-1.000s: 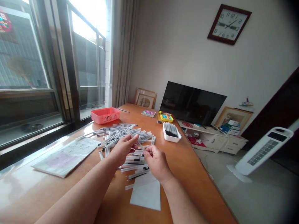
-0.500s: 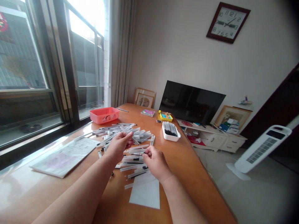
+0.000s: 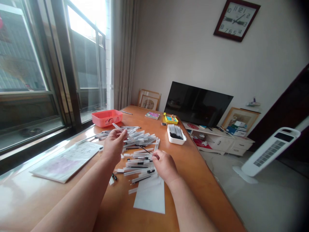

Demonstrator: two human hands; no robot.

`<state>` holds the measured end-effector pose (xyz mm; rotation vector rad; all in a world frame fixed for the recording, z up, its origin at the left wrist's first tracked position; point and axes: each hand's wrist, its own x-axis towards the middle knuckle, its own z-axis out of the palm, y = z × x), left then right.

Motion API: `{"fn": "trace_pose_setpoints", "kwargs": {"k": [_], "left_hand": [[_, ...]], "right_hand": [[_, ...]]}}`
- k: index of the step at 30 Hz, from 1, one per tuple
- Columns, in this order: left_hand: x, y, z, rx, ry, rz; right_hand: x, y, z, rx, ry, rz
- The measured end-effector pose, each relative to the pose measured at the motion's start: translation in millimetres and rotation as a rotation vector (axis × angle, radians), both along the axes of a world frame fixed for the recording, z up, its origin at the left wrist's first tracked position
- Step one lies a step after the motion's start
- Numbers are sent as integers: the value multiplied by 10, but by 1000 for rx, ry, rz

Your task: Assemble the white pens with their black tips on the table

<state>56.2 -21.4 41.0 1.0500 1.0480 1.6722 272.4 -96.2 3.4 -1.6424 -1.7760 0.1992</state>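
My left hand (image 3: pixel 113 145) is raised above a pile of white pens (image 3: pixel 137 141) on the wooden table (image 3: pixel 193 174). Its fingers pinch the clear barrel of a pen (image 3: pixel 119 129), from which a thin dark refill (image 3: pixel 142 149) slants down to the right. My right hand (image 3: pixel 164 166) is closed low over the near part of the pile, its fingertips at the lower end of that refill. A white sheet of paper (image 3: pixel 151 198) lies just in front of my right hand.
A white tray of dark-capped pens (image 3: pixel 176 133) stands beyond the pile. A pink tub (image 3: pixel 106 117) sits at the far left by the window. A printed sheet (image 3: pixel 66 160) lies at the left. A yellow box (image 3: pixel 171 119) and a small book (image 3: pixel 152 115) are near the television.
My hands have moved apart. The left hand rose and shifted left with the barrel, and the dark refill now shows stretched between the two hands.
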Motion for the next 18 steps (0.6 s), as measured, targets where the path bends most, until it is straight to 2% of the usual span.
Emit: {"fn": "trace_pose_setpoints", "kwargs": {"k": [4,8,11,13,16,18], "left_hand": [[-71,51,-45,65,155,20],[-68,88,-164,67,434,34],[-53,116,-249,71,588,-25],[-48,139,-290,65,630,-50],[-43,167,-320,64,683,-22],[-33,162,-311,27,605,-33]], "right_hand": [[99,60,-49,-12,-14,-73],[198,114,-63,20,19,-133],[278,150,-84,24,47,-190],[332,173,-104,27,62,-226],[399,197,-122,24,74,-275],[424,202,-116,8,73,-300]]}}
